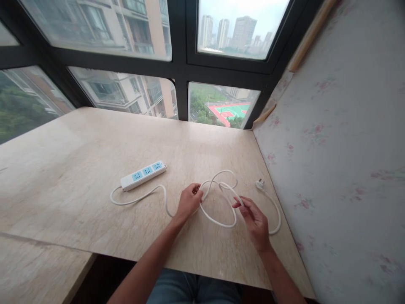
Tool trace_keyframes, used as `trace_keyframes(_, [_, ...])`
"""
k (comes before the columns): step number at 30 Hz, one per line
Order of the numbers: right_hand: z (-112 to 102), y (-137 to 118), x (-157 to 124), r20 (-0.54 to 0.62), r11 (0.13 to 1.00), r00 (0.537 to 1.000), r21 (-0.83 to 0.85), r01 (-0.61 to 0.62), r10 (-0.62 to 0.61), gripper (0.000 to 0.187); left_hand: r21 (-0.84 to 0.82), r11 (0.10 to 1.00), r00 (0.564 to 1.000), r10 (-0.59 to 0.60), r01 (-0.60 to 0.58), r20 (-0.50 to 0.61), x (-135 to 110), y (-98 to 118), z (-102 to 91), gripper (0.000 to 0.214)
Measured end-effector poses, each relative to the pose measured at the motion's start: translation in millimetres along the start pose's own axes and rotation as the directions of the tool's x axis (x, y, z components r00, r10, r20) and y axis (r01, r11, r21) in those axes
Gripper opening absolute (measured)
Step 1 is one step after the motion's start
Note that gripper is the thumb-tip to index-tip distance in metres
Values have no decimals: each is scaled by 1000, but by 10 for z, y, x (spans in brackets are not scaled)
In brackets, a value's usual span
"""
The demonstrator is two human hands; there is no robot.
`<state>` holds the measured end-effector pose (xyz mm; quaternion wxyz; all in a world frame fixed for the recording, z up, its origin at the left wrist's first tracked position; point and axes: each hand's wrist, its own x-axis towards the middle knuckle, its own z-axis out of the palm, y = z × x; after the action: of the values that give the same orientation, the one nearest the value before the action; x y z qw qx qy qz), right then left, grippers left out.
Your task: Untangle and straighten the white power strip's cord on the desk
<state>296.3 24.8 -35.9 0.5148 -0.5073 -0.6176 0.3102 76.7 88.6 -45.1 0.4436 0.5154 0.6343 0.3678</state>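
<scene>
A white power strip (144, 175) with three blue socket panels lies on the counter, left of my hands. Its white cord (218, 223) curves from the strip's left end toward my left hand (190, 198), whose fingers are closed on the cord. Loose, overlapping loops of cord lie between my hands. At the right of the loops, my right hand (253, 217) pinches the cord between thumb and fingers. Beyond it the cord bends round to the plug (260, 184), which rests near the wall with its prongs showing.
The pale marble-patterned counter (95, 143) reaches back to dark-framed windows (182, 97). A wall with floral paper (332, 160) bounds the right side. The counter's front edge runs just before my legs (193, 287), with a dark gap at the lower left.
</scene>
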Motion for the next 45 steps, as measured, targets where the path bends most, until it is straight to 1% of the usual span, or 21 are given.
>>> trace_keyframes(2, [41, -6, 115, -116, 999, 993, 48, -15, 20, 25, -266, 960, 996, -90, 85, -6, 81, -48, -49, 29])
trace_keyframes(3, [59, -4, 181, -175, 997, 984, 78, -15, 28, 26, -370, 925, 993, -114, 92, -39, 118, -69, -69, 31])
trace_keyframes(5, [85, -1, 337, -268, 987, 962, 160, -4, 47, 28, -524, 851, 979, -133, 33, -154, 186, -100, -106, 34])
trace_keyframes(7, [90, -1, 526, -345, 967, 936, 253, 30, 62, 29, -648, 761, 952, -166, -43, -258, 251, -120, -146, 37])
trace_keyframes(9, [73, 7, 734, -437, 942, 896, 328, 73, 83, 27, -749, 657, 928, -220, -87, -301, 310, -138, -192, 42])
trace_keyframes(11, [45, 36, 940, -533, 914, 835, 393, 101, 137, 21, -792, 599, 909, -257, -116, -328, 355, -162, -243, 45])
trace_keyframes(12, [34, 62, 1035, -562, 897, 807, 430, 102, 178, 18, -786, 604, 901, -260, -130, -348, 369, -176, -268, 44])
trace_keyframes(13, [31, 94, 1121, -570, 878, 791, 470, 92, 223, 17, -757, 637, 891, -250, -145, -380, 378, -191, -290, 42])
trace_keyframes(14, [37, 132, 1199, -565, 857, 780, 510, 75, 268, 16, -702, 694, 879, -226, -158, -421, 381, -207, -309, 39])
trace_keyframes(16, [85, 215, 1327, -525, 805, 771, 593, 28, 360, 16, -525, 834, 856, -141, -167, -497, 374, -235, -331, 33])
trace_keyframes(17, [127, 255, 1381, -503, 776, 765, 630, 6, 402, 17, -432, 887, 855, -90, -165, -511, 367, -245, -332, 31])
trace_keyframes(19, [234, 327, 1475, -454, 724, 756, 689, -38, 472, 19, -330, 930, 886, -13, -160, -464, 352, -255, -314, 30])
trace_keyframes(20, [294, 356, 1520, -430, 703, 755, 709, -57, 495, 20, -337, 927, 909, 8, -163, -417, 346, -254, -297, 29])
trace_keyframes(22, [410, 396, 1607, -391, 676, 760, 732, -86, 520, 23, -408, 898, 945, 24, -164, -327, 338, -242, -256, 27])
trace_keyframes(23, [460, 408, 1650, -373, 666, 764, 739, -97, 525, 25, -440, 884, 955, 22, -157, -295, 335, -231, -237, 25])
trace_keyframes(27, [572, 398, 1785, -303, 649, 791, 746, -151, 532, 30, -469, 875, 972, 4, -118, -237, 315, -168, -205, 25])
trace_keyframes(31, [570, 297, 1819, -205, 664, 843, 715, -218, 497, 32, -450, 886, 976, 16, -115, -218, 286, -95, -228, 32])
trace_keyframes(35, [546, 146, 1800, -104, 704, 896, 660, -262, 431, 33, -400, 909, 987, 57, -112, -147, 251, -49, -237, 38])
trace_keyframes(38, [526, 44, 1799, -72, 742, 925, 622, -251, 373, 32, -342, 934, 992, 70, -101, -103, 224, -46, -227, 41])
trace_keyframes(41, [502, -39, 1799, -46, 771, 952, 599, -217, 304, 32, -296, 949, 992, 92, -114, -86, 207, -53, -217, 40])
trace_keyframes(45, [490, -153, 1763, 28, 804, 975, 561, -198, 221, 31, -293, 953, 996, 62, -77, -59, 200, -47, -215, 40])
